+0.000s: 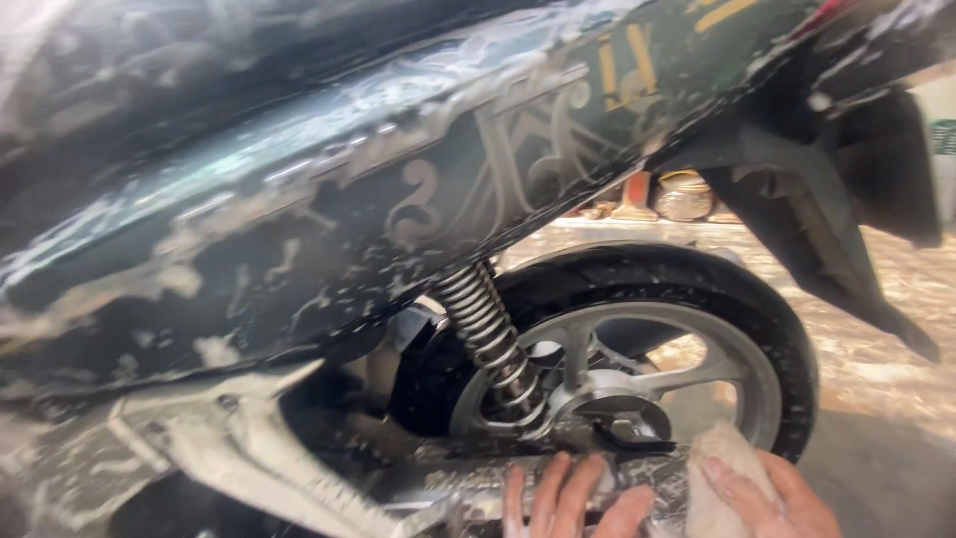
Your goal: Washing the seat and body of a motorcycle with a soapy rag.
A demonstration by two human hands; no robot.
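Observation:
A dark motorcycle side panel [299, 199], streaked with soap foam, fills most of the view. Below it are a chrome rear shock spring [488, 334], a silver spoked rear wheel [637, 349] with a black tyre, and a soapy exhaust guard [468, 488] along the bottom. My left hand [573, 498] rests with its fingers spread on the exhaust guard. My right hand [772, 498] grips a pale, wet sponge [719, 468] pressed against the rear end of the exhaust, just below the wheel.
A black rear mudguard [827, 219] hangs behind the wheel. The ground [896, 329] is wet and foamy. A round metal container [685, 195] and other small things stand on a ledge in the background. A silver footrest bracket [249, 438] juts out at lower left.

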